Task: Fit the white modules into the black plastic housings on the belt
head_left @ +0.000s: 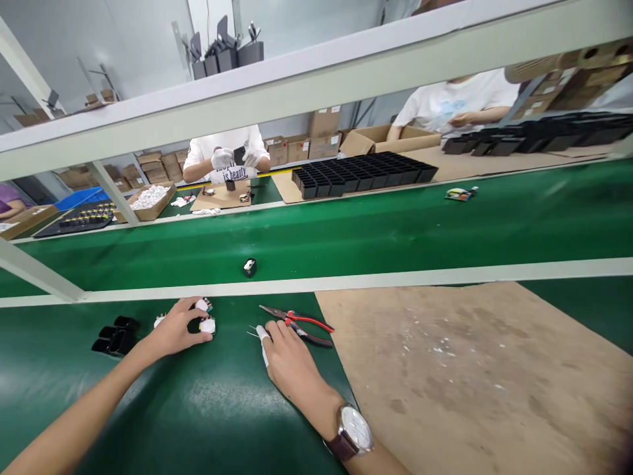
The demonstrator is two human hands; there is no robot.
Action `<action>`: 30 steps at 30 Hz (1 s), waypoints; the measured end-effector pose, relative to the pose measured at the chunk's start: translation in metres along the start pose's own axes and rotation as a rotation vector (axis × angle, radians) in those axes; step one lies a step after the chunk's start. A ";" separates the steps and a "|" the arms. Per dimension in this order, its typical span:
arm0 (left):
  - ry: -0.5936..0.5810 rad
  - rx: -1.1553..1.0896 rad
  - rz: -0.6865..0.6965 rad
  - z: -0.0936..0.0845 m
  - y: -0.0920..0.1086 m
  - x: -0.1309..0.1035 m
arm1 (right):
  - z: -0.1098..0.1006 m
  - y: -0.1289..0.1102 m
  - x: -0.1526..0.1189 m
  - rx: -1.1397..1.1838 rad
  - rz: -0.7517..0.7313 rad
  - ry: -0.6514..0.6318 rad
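Two white-topped parts (207,326): sitting on the green bench top (212,409), between thumb and fingers of the left hand (174,328); that hand is curling around them, touching, firmness of grip not discernible. Another white piece (159,320) is showing just behind it.

Right hand (291,359), white covers on fingers, watch (355,427) at wrist: resting palm down, fingers bent, thin metal tips (252,331) poking out beside a covered finger; whether it is gripping them, cannot tell.

Pliers, red-and-black handles (309,320): lying just beyond the right hand, jaws slightly apart.

Black housings (117,336), a cluster: standing left of the left hand.

Pale lower rail (376,284): separating bench top from green strip (346,237), which is carrying one black housing with white inside (250,267) and one small circuit assembly (461,194).

Upper beam (297,89) and slanting posts: crossing the view.

Brown board (475,376), flecked white: covering the right side.

Far side: black housings in rows (363,173), carton of white parts (151,196), gloved person (225,155) holding a black piece, second person (455,105) reaching into a carton, stacked boxes behind.
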State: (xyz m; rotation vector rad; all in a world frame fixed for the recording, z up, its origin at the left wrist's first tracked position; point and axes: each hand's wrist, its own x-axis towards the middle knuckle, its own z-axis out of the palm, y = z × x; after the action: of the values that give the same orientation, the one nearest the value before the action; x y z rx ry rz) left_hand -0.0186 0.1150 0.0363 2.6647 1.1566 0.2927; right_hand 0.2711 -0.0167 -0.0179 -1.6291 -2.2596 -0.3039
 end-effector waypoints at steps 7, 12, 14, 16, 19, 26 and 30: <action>0.121 0.050 -0.090 -0.051 0.020 -0.048 | -0.009 -0.003 0.003 0.027 0.026 -0.110; 0.324 0.049 -0.249 -0.101 0.015 -0.091 | -0.015 -0.004 0.010 0.080 0.061 -0.241; 0.370 0.062 -0.307 -0.105 0.004 -0.113 | -0.015 -0.003 0.010 0.091 0.043 -0.247; 0.379 0.093 -0.333 -0.101 -0.009 -0.135 | -0.012 -0.001 0.008 0.082 0.022 -0.226; 0.315 0.192 -0.307 -0.083 -0.027 -0.166 | -0.007 -0.001 0.005 0.085 -0.024 -0.132; 0.353 0.310 -0.268 -0.040 -0.054 -0.186 | -0.010 -0.032 0.011 0.202 -0.270 0.005; 0.422 0.261 -0.175 -0.038 -0.033 -0.160 | -0.007 -0.053 0.034 0.280 -0.346 -0.071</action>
State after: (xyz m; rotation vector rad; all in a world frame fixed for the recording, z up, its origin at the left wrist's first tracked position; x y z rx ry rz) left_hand -0.1584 0.0237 0.0487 2.7737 1.6423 0.7478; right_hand 0.2122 -0.0066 0.0032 -1.1267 -2.5007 -0.0078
